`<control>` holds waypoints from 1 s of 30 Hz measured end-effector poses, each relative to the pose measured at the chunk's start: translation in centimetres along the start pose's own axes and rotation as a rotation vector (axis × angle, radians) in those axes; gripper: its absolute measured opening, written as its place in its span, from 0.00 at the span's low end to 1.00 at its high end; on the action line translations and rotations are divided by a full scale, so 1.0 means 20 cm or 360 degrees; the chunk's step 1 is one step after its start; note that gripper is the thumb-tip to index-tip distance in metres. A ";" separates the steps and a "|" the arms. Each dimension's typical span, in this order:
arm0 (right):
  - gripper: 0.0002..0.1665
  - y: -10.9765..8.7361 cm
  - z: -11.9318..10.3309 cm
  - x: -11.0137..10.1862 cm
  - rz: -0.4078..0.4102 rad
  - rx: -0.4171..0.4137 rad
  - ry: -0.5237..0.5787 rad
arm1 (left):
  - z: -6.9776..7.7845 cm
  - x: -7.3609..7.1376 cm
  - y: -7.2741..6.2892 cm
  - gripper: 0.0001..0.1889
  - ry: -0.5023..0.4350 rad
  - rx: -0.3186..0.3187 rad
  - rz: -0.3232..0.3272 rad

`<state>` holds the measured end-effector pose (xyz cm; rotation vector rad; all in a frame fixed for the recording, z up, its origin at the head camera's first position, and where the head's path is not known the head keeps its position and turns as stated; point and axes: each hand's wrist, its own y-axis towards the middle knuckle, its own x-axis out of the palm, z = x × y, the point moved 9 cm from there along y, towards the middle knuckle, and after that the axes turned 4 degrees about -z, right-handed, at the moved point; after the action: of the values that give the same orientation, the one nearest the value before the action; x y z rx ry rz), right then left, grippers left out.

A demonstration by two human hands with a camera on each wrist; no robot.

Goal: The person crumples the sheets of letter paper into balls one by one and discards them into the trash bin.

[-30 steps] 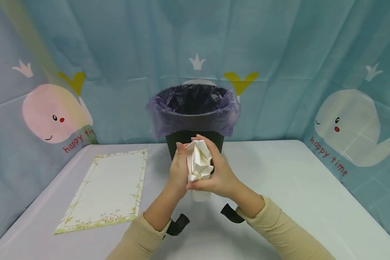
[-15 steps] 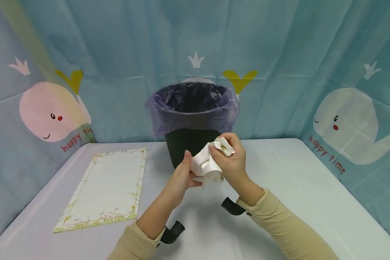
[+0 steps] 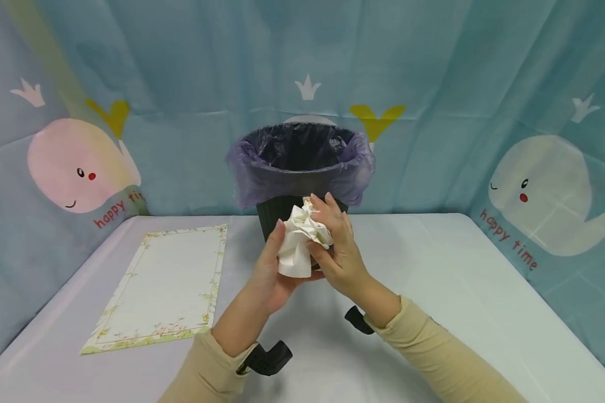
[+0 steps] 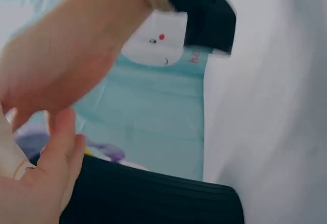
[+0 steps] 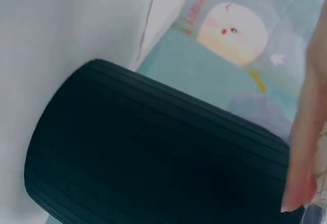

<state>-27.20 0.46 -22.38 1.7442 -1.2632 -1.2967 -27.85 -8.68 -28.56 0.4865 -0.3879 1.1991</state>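
A crumpled sheet of white paper is held up between both hands in front of the bin, mid-table in the head view. My left hand cups it from the left and below, thumb up along its near side. From the right, my right hand grips its folds, thumb against the near face and fingers over the top. A coloured bit shows at the paper's upper tip. In the left wrist view only a pale edge of the paper appears at the left, beside fingers.
Behind the hands stands a dark ribbed bin with a purple plastic liner folded over its rim. A flat sheet with a floral border lies at left on the white table. A blue printed curtain encloses the back and sides.
The paper has been turned and squeezed between the hands, and it looks more crumpled. Half a second ago the right hand held it further right; now both hands are closer together.
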 end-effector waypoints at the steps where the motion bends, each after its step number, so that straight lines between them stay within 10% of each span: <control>1: 0.23 0.00 -0.01 0.01 -0.0028 -0.0002 0.0011 | 0.01 -0.02 0.00 0.39 -0.0021 0.0023 0.0020; 6: 0.24 -0.03 -0.04 0.01 0.0009 -0.0098 0.0214 | 0.09 -0.07 -0.01 0.41 0.0142 0.0151 0.0149; 13: 0.27 -0.07 -0.03 0.00 0.0224 -0.0030 0.0397 | 0.16 -0.12 -0.03 0.14 0.0285 0.0381 0.0549; 17: 0.28 -0.08 -0.01 -0.01 0.0261 -0.0006 0.0463 | 0.19 -0.14 -0.05 0.18 0.0608 0.0381 0.0659; 21: 0.20 -0.04 0.06 -0.05 0.0202 0.0139 0.0771 | 0.19 -0.10 -0.05 0.47 0.0970 0.0285 0.0412; 24: 0.15 -0.01 0.11 -0.05 0.0131 0.0342 0.1008 | 0.17 -0.05 -0.03 0.62 0.0952 0.0232 0.0112; 26: 0.17 0.00 0.13 -0.03 0.0056 0.0425 0.1060 | 0.16 -0.03 -0.03 0.63 0.0827 0.0217 0.0010; 30: 0.29 0.02 0.10 -0.03 -0.0018 0.0379 0.0624 | 0.18 -0.02 -0.02 0.46 0.0573 0.0341 0.0007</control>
<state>-29.21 1.10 -22.45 2.0497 -1.2122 -0.7778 -27.73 -11.06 -25.81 0.4416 0.0489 1.3095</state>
